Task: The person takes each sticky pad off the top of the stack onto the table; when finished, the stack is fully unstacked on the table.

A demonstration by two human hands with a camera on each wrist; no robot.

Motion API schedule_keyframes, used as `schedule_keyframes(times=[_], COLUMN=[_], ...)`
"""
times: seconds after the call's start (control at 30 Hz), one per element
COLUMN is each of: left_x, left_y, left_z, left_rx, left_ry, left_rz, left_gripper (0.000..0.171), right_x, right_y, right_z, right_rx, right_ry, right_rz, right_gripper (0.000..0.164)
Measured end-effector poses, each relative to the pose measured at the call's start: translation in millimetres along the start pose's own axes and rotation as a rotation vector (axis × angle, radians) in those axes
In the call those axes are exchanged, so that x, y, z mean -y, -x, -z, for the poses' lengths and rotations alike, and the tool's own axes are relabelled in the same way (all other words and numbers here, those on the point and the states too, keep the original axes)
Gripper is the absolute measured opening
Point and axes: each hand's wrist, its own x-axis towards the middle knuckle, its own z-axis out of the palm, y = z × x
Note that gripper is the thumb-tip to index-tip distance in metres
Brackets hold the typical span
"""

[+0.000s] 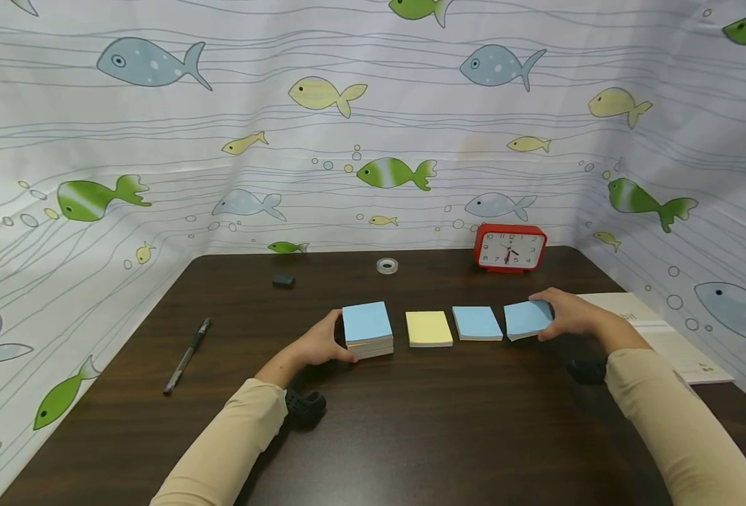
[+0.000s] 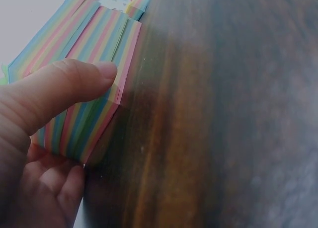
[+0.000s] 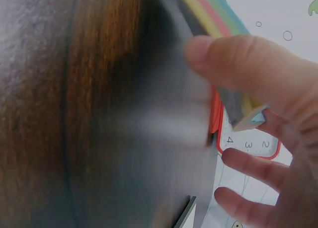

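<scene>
One stack (image 1: 367, 324) left of the yellow pad (image 1: 429, 329) I pinch between thumb and fingers of the left hand (image 1: 318, 343), probably for steadiness; right of that pad, the right hand (image 1: 569, 316) pinches a tilted blue pad (image 1: 527, 318).

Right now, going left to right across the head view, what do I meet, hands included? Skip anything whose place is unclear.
Pen, left hand, note stack, yellow pad, loose blue pad, held blue pad, right hand, notebook.
</scene>
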Motion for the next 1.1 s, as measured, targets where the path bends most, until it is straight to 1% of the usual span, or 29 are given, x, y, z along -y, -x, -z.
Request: schedule_keyframes(times=[0.13, 0.27, 0.3, 0.4, 0.57, 0.7, 0.9, 0.97, 1.1], left_x=[-0.5, 0.5, 0.5, 0.2, -1.2, -1.1, -0.3, -0.1, -0.5], left_y=[-0.8, -1.3, -1.2, -1.2, 0.0, 0.3, -0.3, -0.6, 0.5], left_z=[-0.5, -2.5, -3.0, -3.5, -1.4, 0.4, 0.2, 0.0, -0.4], left_rx=[0.008, 0.016, 0.017, 0.018, 0.006, 0.004, 0.011, 0.010, 0.004], left_ry=[-0.003, 0.010, 0.005, -0.006, -0.022, -0.023, 0.009, 0.014, -0.010], left_rz=[0.006, 0.005, 0.007, 0.008, 0.016, 0.017, -0.017, -0.017, 0.001], left_gripper=[0.099, 0.097, 0.097, 0.098, 0.099, 0.100, 0.095, 0.095, 0.097], right_x=[-2, -4, -3, 5, 29, 54, 94, 108, 135], right_y=[-5, -10, -11, -14, -22, -30, -40, -42, -44], right_z=[-4, -11, -11, -11, -8, -10, -27, -34, -44], right_rx=[0.050, 0.086, 0.093, 0.092, 0.056, 0.055, 0.096, 0.103, 0.086], right_ry=[0.008, 0.044, 0.045, 0.034, 0.013, -0.005, -0.007, -0.018, -0.044], right_rz=[-0.042, -0.102, -0.116, -0.121, -0.028, 0.032, 0.116, 0.132, 0.203], right_gripper=[0.079, 0.086, 0.087, 0.087, 0.080, 0.075, 0.070, 0.070, 0.070])
